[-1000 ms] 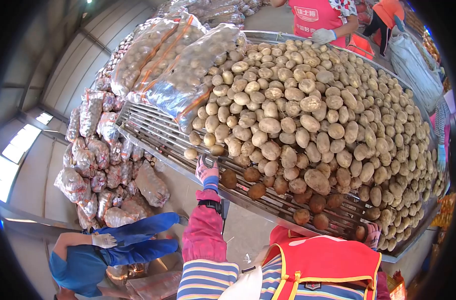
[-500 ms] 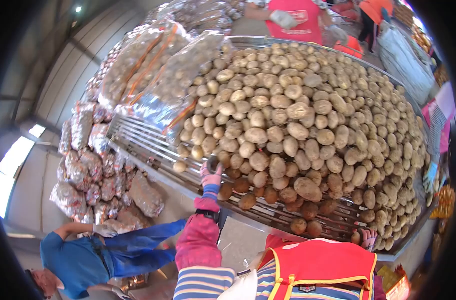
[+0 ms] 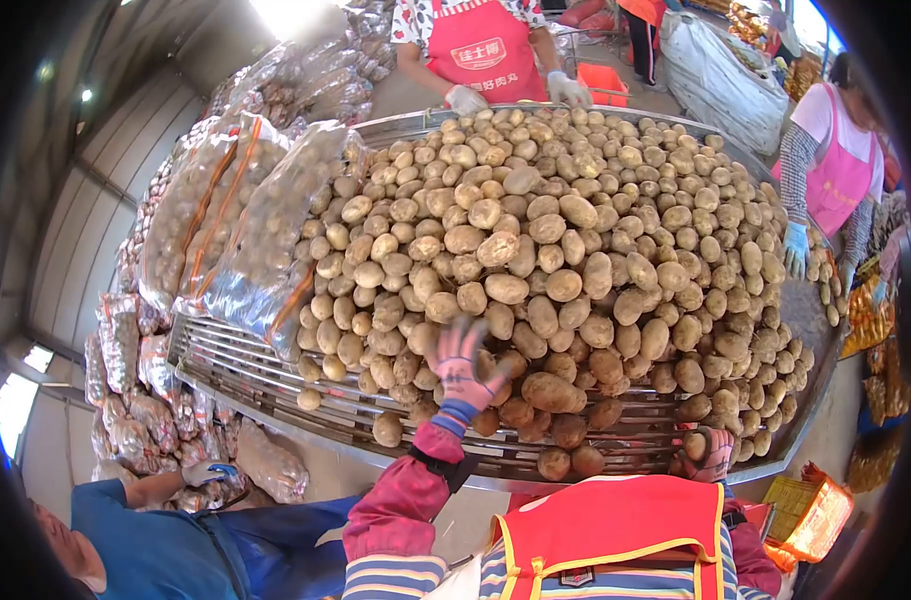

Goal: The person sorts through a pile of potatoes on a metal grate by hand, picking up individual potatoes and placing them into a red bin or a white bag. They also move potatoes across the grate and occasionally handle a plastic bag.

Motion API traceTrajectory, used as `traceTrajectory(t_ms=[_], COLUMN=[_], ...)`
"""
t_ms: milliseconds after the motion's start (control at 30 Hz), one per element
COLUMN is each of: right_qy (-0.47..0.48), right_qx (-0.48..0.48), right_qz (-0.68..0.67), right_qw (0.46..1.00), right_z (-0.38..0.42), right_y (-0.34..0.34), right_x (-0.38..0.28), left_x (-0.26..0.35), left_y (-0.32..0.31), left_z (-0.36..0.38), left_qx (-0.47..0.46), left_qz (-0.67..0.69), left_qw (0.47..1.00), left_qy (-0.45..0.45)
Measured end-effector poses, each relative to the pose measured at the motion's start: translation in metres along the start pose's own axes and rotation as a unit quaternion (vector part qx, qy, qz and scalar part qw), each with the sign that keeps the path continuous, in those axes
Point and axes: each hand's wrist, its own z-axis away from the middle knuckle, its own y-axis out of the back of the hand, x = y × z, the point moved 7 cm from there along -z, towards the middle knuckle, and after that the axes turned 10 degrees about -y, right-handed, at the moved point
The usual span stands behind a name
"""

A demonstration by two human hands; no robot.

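Note:
My left hand [image 3: 463, 372], in a pink-and-grey glove, reaches over the near side of a large heap of potatoes [image 3: 561, 285]. Its fingers are spread and slightly blurred, with nothing visibly gripped. Several darker potatoes [image 3: 553, 393] lie just right of it on the slatted metal table [image 3: 616, 440]. At the table's near right edge, my right hand [image 3: 716, 455], gloved alike, has its fingers curled around a potato [image 3: 695, 446].
Filled clear bags of potatoes [image 3: 276, 205] lie on the table's left end. A person in a red apron [image 3: 481, 50] stands across, another in a pink apron [image 3: 844, 185] at the right, and one in blue [image 3: 156, 545] at the lower left. Stacked sacks [image 3: 136, 400] line the left.
My left hand has moved right over the heap and opened from around a dark round potato. My right hand now shows a potato in its fingers. The view has shifted.

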Motion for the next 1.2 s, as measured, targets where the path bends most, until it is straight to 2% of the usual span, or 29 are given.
traceTrajectory(t_ms=[33,67,133,200,267,367,400,500,567,667,700,733,800,867,900,933,1000,1033,1067,1133,1167,1200], right_qy=[0.0,-0.01,-0.076,-0.128,-0.12,-0.116,-0.115,-0.115,-0.111,-0.123,-0.123,-0.126,-0.123,-0.12,-0.122,-0.122,-0.119,-0.124,-0.129,-0.127,-0.128,-0.13], right_qx=[0.01,0.016,0.049,0.092,0.065,0.067,0.059,0.058,0.066,0.045,0.042,0.046,0.053,0.057,0.059,0.064,0.061,0.061,0.064,0.049,0.045,0.037], right_qz=[-0.016,-0.011,0.01,0.017,0.024,0.042,0.04,0.038,0.032,0.038,0.033,0.034,0.039,0.045,0.044,0.044,0.039,0.038,0.038,0.045,0.043,0.041], right_qw=[1.0,1.0,0.996,0.987,0.99,0.99,0.991,0.991,0.991,0.991,0.991,0.99,0.99,0.99,0.99,0.99,0.99,0.99,0.989,0.99,0.99,0.99], right_z=[0.002,0.004,0.009,0.02,0.016,0.013,0.012,0.007,0.006,0.004,0.004,0.005,0.004,0.004,0.004,0.003,0.003,0.003,0.003,0.004,0.005,0.004], right_y=[0.001,0.001,0.005,0.002,0.005,0.007,0.006,0.015,0.017,0.016,0.014,0.015,0.016,0.017,0.018,0.019,0.019,0.02,0.021,0.019,0.021,0.023], right_x=[0.004,0.008,0.027,0.044,0.039,0.034,0.033,0.022,0.02,0.021,0.022,0.022,0.021,0.019,0.017,0.018,0.019,0.019,0.019,0.021,0.021,0.019], left_x=[0.011,0.041,0.055,0.034,0.02,0.006,0.008,0.014,0.023,0.075,0.082,0.095,0.121,0.14,0.15,0.169,0.19,0.196,0.195,0.174,0.155,0.173], left_y=[-0.015,-0.009,-0.006,-0.01,-0.01,-0.021,-0.03,-0.051,-0.047,-0.059,-0.065,-0.068,-0.072,-0.099,-0.122,-0.127,-0.141,-0.144,-0.155,-0.184,-0.216,-0.204], left_z=[0.004,-0.003,-0.025,-0.053,-0.092,-0.149,-0.157,-0.156,-0.144,-0.129,-0.124,-0.12,-0.119,-0.118,-0.112,-0.11,-0.123,-0.14,-0.16,-0.189,-0.2,-0.209], left_qx=[0.005,-0.091,-0.021,0.061,0.1,-0.028,-0.023,-0.018,0.067,-0.005,-0.012,-0.009,-0.053,-0.163,-0.217,-0.263,-0.157,-0.111,-0.11,-0.175,-0.254,-0.287], left_qz=[0.077,-0.064,-0.044,-0.009,-0.113,-0.235,-0.18,-0.188,-0.176,-0.179,-0.123,-0.136,-0.128,0.006,0.066,0.034,-0.021,-0.034,-0.089,-0.123,-0.047,-0.096], left_qw=[0.995,0.987,0.986,0.993,0.987,0.969,0.982,0.981,0.982,0.978,0.987,0.983,0.972,0.951,0.921,0.902,0.883,0.9,0.919,0.949,0.955,0.941], left_qy=[-0.067,-0.119,-0.16,-0.105,-0.061,0.066,0.045,0.05,0.016,-0.11,-0.1,-0.125,-0.189,-0.262,-0.316,-0.34,-0.441,-0.42,-0.368,-0.231,-0.148,-0.149])
